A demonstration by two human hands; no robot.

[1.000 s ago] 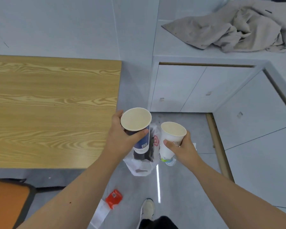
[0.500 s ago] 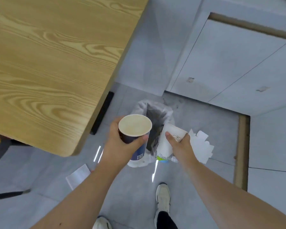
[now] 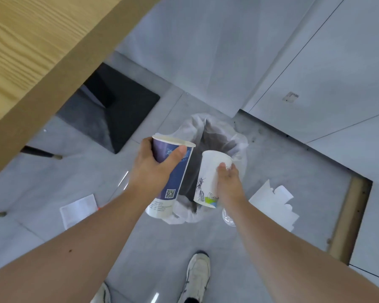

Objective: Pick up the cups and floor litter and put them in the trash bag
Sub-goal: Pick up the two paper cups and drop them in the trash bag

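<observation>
My left hand (image 3: 150,171) grips a tall blue and white paper cup (image 3: 173,184), tilted with its rim pointing away, over the near left edge of the white trash bag (image 3: 236,138). My right hand (image 3: 229,182) holds a white printed paper cup (image 3: 207,178), also tipped forward, above the bag's dark opening. The bag sits open on the grey floor. A white paper sheet (image 3: 79,209) lies on the floor to the left, and a torn white cardboard piece (image 3: 274,204) lies to the right. A clear plastic item (image 3: 228,217) peeks out under my right wrist.
The wooden table (image 3: 31,51) overhangs the upper left, with its black base (image 3: 116,110) beneath. White cabinet doors (image 3: 315,73) stand behind the bag. A wooden floor strip (image 3: 350,217) runs on the right. My shoes (image 3: 197,276) are just below the bag.
I have leaned down closer to the bag. Both cups have tipped forward and lowered toward the bag's opening, still held in my hands.
</observation>
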